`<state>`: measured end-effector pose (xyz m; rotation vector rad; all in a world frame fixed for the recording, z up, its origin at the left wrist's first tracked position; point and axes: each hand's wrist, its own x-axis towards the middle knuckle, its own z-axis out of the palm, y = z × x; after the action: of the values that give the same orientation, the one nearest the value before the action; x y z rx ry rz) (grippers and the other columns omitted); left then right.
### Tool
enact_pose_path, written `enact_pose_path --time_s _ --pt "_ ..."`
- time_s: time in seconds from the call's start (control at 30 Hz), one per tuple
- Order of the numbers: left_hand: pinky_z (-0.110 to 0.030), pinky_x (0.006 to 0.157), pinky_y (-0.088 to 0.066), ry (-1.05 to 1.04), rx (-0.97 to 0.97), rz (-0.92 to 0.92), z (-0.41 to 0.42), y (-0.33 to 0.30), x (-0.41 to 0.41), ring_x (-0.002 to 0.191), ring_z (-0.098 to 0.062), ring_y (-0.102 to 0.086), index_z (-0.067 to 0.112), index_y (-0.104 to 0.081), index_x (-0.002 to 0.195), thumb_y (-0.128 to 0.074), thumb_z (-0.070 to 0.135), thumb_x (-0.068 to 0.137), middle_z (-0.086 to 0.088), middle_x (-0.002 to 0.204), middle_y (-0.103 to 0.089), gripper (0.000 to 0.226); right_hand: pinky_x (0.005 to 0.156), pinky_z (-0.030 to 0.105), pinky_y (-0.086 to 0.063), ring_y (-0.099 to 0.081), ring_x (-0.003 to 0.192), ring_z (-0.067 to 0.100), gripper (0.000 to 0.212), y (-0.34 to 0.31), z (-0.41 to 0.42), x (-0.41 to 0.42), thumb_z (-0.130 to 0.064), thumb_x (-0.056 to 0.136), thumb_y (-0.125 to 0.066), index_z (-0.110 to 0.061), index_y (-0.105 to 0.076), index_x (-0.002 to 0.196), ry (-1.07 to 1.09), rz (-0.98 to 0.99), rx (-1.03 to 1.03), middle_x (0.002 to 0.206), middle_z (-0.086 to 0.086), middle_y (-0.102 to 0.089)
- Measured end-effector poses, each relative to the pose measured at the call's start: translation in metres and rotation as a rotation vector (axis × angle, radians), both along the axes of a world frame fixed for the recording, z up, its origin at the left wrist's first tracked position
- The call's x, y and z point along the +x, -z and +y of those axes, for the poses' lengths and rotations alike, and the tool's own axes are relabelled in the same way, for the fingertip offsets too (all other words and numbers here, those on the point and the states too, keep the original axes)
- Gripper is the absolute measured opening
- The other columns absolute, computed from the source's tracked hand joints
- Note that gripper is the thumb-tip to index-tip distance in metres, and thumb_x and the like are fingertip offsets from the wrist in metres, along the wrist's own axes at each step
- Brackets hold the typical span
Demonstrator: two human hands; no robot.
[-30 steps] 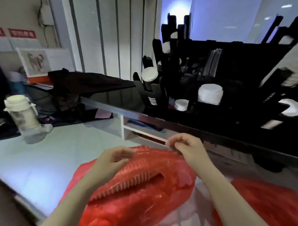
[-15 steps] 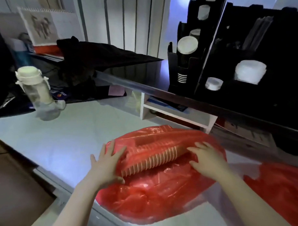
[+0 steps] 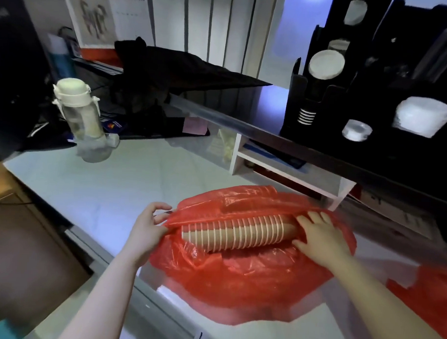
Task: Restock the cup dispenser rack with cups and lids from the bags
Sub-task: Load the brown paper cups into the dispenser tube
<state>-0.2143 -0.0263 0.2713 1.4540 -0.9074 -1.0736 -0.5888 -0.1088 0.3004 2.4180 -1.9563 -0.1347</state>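
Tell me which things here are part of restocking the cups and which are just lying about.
Part of the job:
red bag
stack of paper cups
black dispenser rack
left hand, pinching the bag's edge
right hand, resting on the stack

Lying about:
water bottle
black cloth
calendar

My left hand [image 3: 149,227] and right hand [image 3: 321,238]: bare, no gloves, rings or watch. Both forearms bare all the way to the frame edge, no sleeves showing. Nails short, unpainted as far as I can tell.
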Motion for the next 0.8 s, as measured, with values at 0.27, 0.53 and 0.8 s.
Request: enact_pose_path --time_s 0.27,0.53,0.8 --pt "-0.032 0.065 -0.051 -0.122 0.009 -0.235 -0.036 0.011 -0.001 0.08 -0.01 -0.068 0.015 -0.047 0.081 -0.061 -0.013 0.074 0.002 0.084 -0.073 0.032 0.106 0.039 -0.038 -0.025 0.136 0.022 0.084 0.004 -0.025 -0.008 -0.041 0.077 -0.072 -0.033 -0.026 0.147 -0.029 0.008 0.043 0.148 -0.004 -0.032" --pt "-0.036 0.073 -0.045 -0.091 0.123 -0.496 -0.071 0.04 0.004 0.082 -0.027 -0.064 0.017 -0.05 0.07 -0.067 -0.006 0.071 0.001 0.075 -0.066 0.028 0.099 0.032 -0.04 -0.046 0.121 0.021 0.081 0.012 -0.068 -0.026 -0.027 0.061 -0.075 -0.031 -0.042 0.135 -0.084 -0.238 0.198 0.131 -0.001 -0.051" --pt "-0.029 0.072 -0.044 -0.06 0.123 -0.513 -0.076 0.044 0.011 0.085 -0.024 -0.065 0.022 -0.058 0.078 -0.073 -0.001 0.072 0.003 0.084 -0.066 0.028 0.066 0.009 -0.04 -0.054 0.086 -0.009 0.077 0.022 -0.091 -0.033 -0.031 0.06 -0.077 -0.05 -0.038 0.124 -0.074 -0.398 0.349 0.105 -0.022 -0.059"
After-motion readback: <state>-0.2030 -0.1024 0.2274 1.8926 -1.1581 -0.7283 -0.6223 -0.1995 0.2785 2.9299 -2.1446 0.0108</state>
